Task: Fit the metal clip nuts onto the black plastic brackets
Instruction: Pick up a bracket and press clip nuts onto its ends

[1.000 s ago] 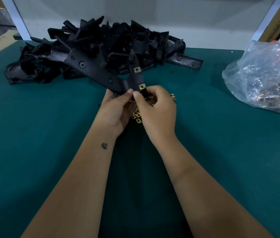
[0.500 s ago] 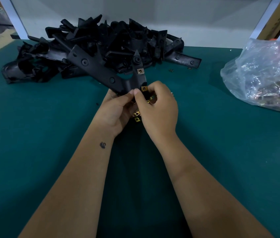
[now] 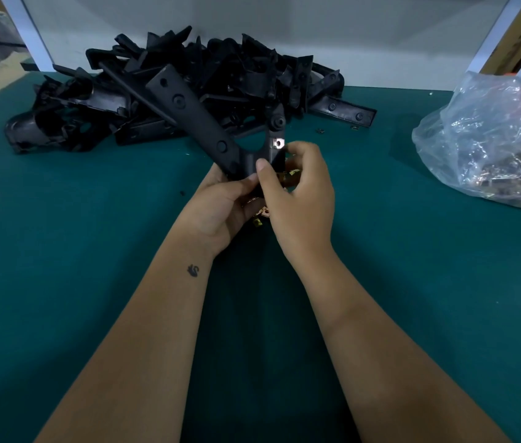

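Gripping one black bracket (image 3: pixel 201 123) in both the left hand (image 3: pixel 221 209) and right hand (image 3: pixel 300 199), the person works over a teal table (image 3: pixel 61 251) before a white wall (image 3: pixel 316 36).

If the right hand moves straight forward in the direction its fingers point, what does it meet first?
Probably the black bracket that both hands grip: the right hand already pinches it. Beyond lies the pile of black brackets; depth is unclear.
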{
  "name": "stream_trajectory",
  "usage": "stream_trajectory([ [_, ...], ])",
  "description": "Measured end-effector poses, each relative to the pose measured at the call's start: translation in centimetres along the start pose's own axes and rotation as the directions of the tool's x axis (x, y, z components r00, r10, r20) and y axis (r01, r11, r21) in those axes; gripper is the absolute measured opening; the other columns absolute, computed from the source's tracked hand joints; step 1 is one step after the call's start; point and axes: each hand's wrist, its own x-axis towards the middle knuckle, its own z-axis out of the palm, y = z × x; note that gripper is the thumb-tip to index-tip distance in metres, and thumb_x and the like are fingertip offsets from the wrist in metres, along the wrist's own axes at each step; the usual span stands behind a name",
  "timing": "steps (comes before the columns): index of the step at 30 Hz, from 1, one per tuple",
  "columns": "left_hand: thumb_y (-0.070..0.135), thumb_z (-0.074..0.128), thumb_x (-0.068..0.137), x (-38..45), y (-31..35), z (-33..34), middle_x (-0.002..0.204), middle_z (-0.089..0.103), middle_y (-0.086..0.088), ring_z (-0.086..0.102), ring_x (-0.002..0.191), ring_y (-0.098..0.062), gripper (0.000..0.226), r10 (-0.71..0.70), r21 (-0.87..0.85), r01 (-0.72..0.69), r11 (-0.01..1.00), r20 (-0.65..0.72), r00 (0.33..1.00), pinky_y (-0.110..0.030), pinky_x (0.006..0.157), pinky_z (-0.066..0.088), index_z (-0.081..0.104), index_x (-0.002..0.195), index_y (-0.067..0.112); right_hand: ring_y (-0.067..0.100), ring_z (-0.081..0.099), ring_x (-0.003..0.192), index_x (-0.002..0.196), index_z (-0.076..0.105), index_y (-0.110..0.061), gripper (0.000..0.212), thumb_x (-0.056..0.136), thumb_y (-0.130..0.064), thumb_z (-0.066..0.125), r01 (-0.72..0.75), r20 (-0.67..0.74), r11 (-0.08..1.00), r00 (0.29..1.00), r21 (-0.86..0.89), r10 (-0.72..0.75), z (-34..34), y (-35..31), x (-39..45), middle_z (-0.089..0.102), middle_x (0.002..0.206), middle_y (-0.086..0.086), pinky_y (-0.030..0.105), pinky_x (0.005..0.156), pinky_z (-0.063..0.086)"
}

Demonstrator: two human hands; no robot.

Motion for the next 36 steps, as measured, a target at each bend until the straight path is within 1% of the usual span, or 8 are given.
stream_trajectory([
  [6, -0.010, 0.046, 0.096, 0.07, -0.19, 0.19, 0.100, 0.074, -0.002, 0.071, 0.092, -0.016, 0.032, -0.024, 0.035, 0.025, 0.999, -0.006, 1.000, -0.034, 0.082, 0.060, 0.059, 0.114, 0.012, 0.005, 0.056, 0.085, 0.097, 0.061, -0.020, 0.013, 0.088, -0.028, 0.065, -0.006, -0.012, 1.000, 1.000, 0.017, 0.006, -0.11, 0.09, 0.21, 0.060, 0.094, -0.007, 0.026, 0.075, 0.047],
  [12, -0.010, 0.043, 0.096, 0.18, -0.17, -0.06, 0.100, 0.075, -0.004, 0.072, 0.091, -0.018, 0.033, -0.017, -0.104, 0.017, 0.994, 0.001, 1.000, -0.034, 0.079, 0.060, 0.063, 0.109, 0.012, 0.005, 0.058, 0.091, 0.105, 0.059, -0.020, 0.024, 0.087, -0.032, 0.066, 0.005, 0.000, 0.999, 1.000, 0.042, -0.005, 0.09, -0.20, 0.00, 0.061, 0.097, -0.013, 0.031, 0.081, 0.051],
  [15, -0.008, 0.043, 0.096, 0.41, -0.04, -0.31, 0.097, 0.075, -0.006, 0.072, 0.089, -0.019, 0.029, -0.001, -0.197, -0.010, 0.980, -0.052, 0.999, -0.036, 0.077, 0.061, 0.063, 0.104, 0.011, 0.001, 0.055, 0.094, 0.109, 0.056, -0.021, 0.034, 0.084, -0.040, 0.068, -0.014, 0.014, 1.000, 1.000, 0.015, 0.013, 0.22, -0.18, -0.12, 0.058, 0.100, -0.014, 0.030, 0.082, 0.051],
  [19, -0.008, 0.042, 0.097, 0.45, 0.09, -0.64, 0.086, 0.075, -0.005, 0.072, 0.081, -0.017, 0.025, 0.056, -0.226, -0.073, 0.971, -0.081, 0.995, -0.035, 0.084, 0.059, 0.059, 0.100, 0.010, 0.005, 0.055, 0.089, 0.097, 0.061, -0.019, 0.024, 0.084, -0.036, 0.070, 0.012, 0.040, 1.000, 0.999, 0.005, -0.012, 0.25, -0.09, -0.15, 0.057, 0.096, -0.010, 0.033, 0.077, 0.051],
  [24, -0.007, 0.042, 0.097, 0.48, 0.07, -0.72, 0.090, 0.073, -0.006, 0.071, 0.084, -0.018, 0.024, 0.048, -0.212, -0.065, 0.975, -0.082, 0.995, -0.036, 0.085, 0.058, 0.059, 0.104, 0.010, 0.009, 0.057, 0.088, 0.092, 0.065, -0.015, 0.017, 0.085, -0.029, 0.071, 0.048, 0.044, 0.999, 0.998, -0.006, -0.048, 0.32, -0.13, -0.20, 0.060, 0.095, -0.006, 0.033, 0.079, 0.050],
  [29, -0.007, 0.042, 0.098, 0.43, 0.17, -0.50, 0.095, 0.074, -0.005, 0.072, 0.085, -0.017, 0.027, 0.048, -0.169, -0.061, 0.984, -0.081, 0.996, -0.032, 0.076, 0.060, 0.059, 0.107, 0.012, 0.011, 0.056, 0.087, 0.093, 0.065, -0.011, 0.022, 0.082, -0.028, 0.075, 0.080, 0.034, 0.996, 0.996, -0.033, -0.079, 0.39, -0.10, -0.33, 0.060, 0.095, -0.004, 0.029, 0.077, 0.048],
  [32, -0.008, 0.042, 0.098, 0.40, 0.18, -0.26, 0.103, 0.071, -0.008, 0.070, 0.091, -0.019, 0.027, 0.033, -0.127, -0.043, 0.991, -0.078, 0.996, -0.033, 0.078, 0.060, 0.057, 0.110, 0.012, 0.011, 0.056, 0.084, 0.090, 0.066, -0.008, 0.023, 0.080, -0.026, 0.077, 0.095, 0.006, 0.994, 0.995, -0.059, -0.095, 0.36, 0.05, -0.18, 0.060, 0.093, -0.002, 0.028, 0.073, 0.049],
  [36, -0.007, 0.042, 0.098, 0.31, 0.22, 0.13, 0.097, 0.073, -0.007, 0.071, 0.086, -0.018, 0.027, -0.008, -0.120, -0.001, 0.993, -0.076, 0.997, -0.033, 0.076, 0.061, 0.059, 0.104, 0.012, 0.011, 0.055, 0.077, 0.085, 0.064, -0.005, 0.022, 0.077, -0.021, 0.077, 0.135, -0.049, 0.988, 0.989, -0.073, -0.139, 0.32, 0.16, -0.15, 0.059, 0.088, 0.000, 0.012, 0.067, 0.041],
])
